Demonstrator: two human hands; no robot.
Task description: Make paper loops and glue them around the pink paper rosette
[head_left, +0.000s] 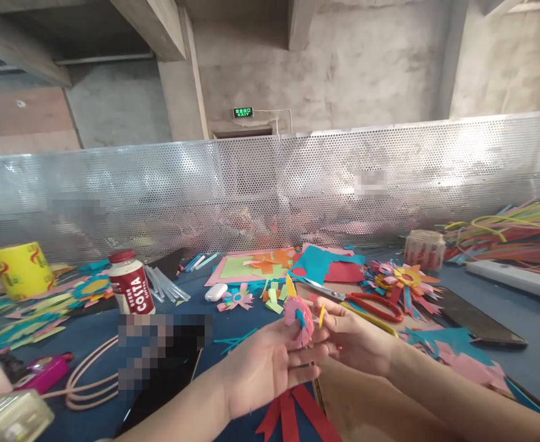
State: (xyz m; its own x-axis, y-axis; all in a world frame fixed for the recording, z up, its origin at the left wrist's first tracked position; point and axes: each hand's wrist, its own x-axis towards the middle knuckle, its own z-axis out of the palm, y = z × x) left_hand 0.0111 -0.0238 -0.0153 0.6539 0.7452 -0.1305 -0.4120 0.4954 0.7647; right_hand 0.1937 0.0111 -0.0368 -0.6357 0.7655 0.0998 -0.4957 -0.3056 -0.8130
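Observation:
My left hand point(270, 362) is closed on a round pink paper flower point(305, 331) with a bit of blue at its middle. A yellow pointed strip point(291, 286) sticks up behind the flower; I cannot tell whether it is joined. Close beside it, my right hand point(350, 331) pinches a small yellow paper piece point(322, 315) between thumb and finger. Red paper strips point(287, 414) with notched ends show below my left hand. Beyond my hands lie silver scissors with red handles point(380, 307) and several green paper scraps point(275, 298).
A coffee bottle point(132, 285), yellow tape roll point(20, 270) and glue sticks point(166, 285) stand or lie left. Paper flowers point(405, 279), a phone point(479, 316) and a power strip point(518, 279) are right. A perforated metal screen point(251, 184) closes off the back.

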